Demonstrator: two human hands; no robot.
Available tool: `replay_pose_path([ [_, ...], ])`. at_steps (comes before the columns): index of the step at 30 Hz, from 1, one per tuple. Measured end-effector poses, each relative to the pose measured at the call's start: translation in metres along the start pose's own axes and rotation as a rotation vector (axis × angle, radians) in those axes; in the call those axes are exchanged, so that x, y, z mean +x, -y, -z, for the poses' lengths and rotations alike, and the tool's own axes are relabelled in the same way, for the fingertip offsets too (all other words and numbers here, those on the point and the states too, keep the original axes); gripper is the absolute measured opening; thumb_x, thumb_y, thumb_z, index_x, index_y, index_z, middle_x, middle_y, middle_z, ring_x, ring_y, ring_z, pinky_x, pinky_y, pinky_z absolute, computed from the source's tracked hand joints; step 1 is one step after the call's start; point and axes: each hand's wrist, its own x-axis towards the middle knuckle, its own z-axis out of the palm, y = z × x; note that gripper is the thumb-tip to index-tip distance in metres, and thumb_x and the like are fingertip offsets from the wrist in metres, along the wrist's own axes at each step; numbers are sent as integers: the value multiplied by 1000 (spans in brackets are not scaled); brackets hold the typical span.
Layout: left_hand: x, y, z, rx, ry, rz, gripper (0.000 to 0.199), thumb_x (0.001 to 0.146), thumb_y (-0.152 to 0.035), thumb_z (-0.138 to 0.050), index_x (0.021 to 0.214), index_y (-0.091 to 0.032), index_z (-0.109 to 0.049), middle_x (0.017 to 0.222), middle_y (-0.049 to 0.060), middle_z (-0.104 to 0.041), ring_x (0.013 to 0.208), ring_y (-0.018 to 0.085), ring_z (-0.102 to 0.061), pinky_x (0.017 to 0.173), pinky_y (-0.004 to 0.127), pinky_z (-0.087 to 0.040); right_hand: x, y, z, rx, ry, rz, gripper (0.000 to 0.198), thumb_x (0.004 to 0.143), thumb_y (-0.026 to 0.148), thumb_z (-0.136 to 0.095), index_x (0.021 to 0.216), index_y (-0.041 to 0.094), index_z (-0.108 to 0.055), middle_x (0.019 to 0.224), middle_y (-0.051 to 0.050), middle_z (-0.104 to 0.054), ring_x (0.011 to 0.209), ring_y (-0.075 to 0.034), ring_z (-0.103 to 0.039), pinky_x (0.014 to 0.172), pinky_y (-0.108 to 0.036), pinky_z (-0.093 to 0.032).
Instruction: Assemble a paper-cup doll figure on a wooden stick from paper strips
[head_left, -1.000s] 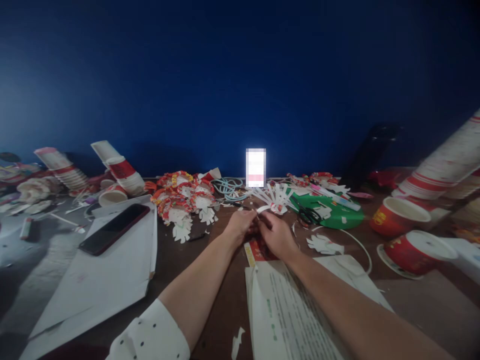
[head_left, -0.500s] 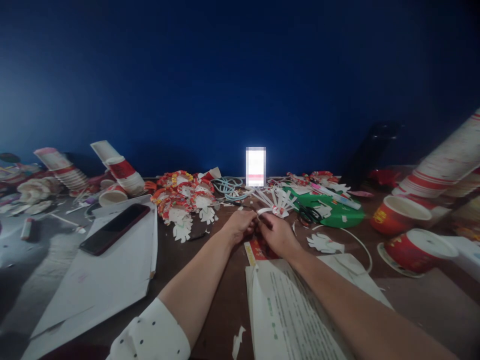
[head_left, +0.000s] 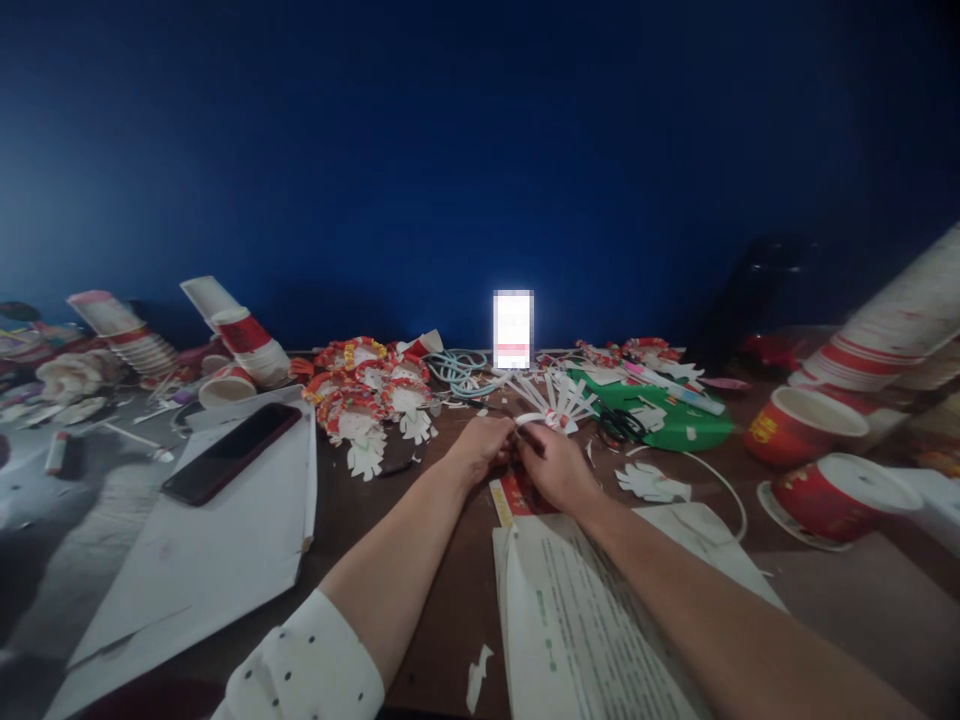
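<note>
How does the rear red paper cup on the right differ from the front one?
Pose: the rear cup stands upright, while the front cup is upside down, resting on its rim.
Top: the rear cup shows its open mouth; the front cup shows its pale base.
Both have red walls with yellow printing and sit at the right of the table.

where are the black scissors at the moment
In the head view, the black scissors lie right of centre, beyond and to the right of the right hand, at the left edge of the green sheet.
</note>
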Motion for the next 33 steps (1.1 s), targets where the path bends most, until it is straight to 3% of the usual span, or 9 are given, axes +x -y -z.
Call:
replay_pose_path([
  [10,2,2,2,-73,13,4,32,91,-14,-53,60,-16,-46,50,-5,-41,40,3,-32,42,16,-20,0,-1,0,34,-31,0,34,88,23,-52,115,17,-72,107,-10,-78,98,-25,-72,86,-33,-51],
  [18,0,-1,1,-155,8,18,27,87,-6,-53,62,-14,-52,55,-3,-47,44,3,-36,43,14,-24,3,-4,3,56,-15,11,27,88,23,-52,102,20,-76,94,-5,-79,85,-22,-72,79,-31,-51],
  [28,-6,-4,1,-211,49,-21,30,88,-2,-49,60,-11,-53,55,-2,-48,42,1,-33,42,12,-23,9,-1,6,79,-26,-2,30,88,21,-53,104,19,-79,105,-9,-79,95,-25,-73,88,-34,-53],
  [33,-4,-1,1,-241,61,-41,28,89,-5,-54,61,-9,-55,55,-1,-50,43,1,-32,41,13,-23,9,4,12,145,10,15,30,87,24,-52,96,20,-80,92,-4,-80,84,-22,-71,80,-31,-53],
])
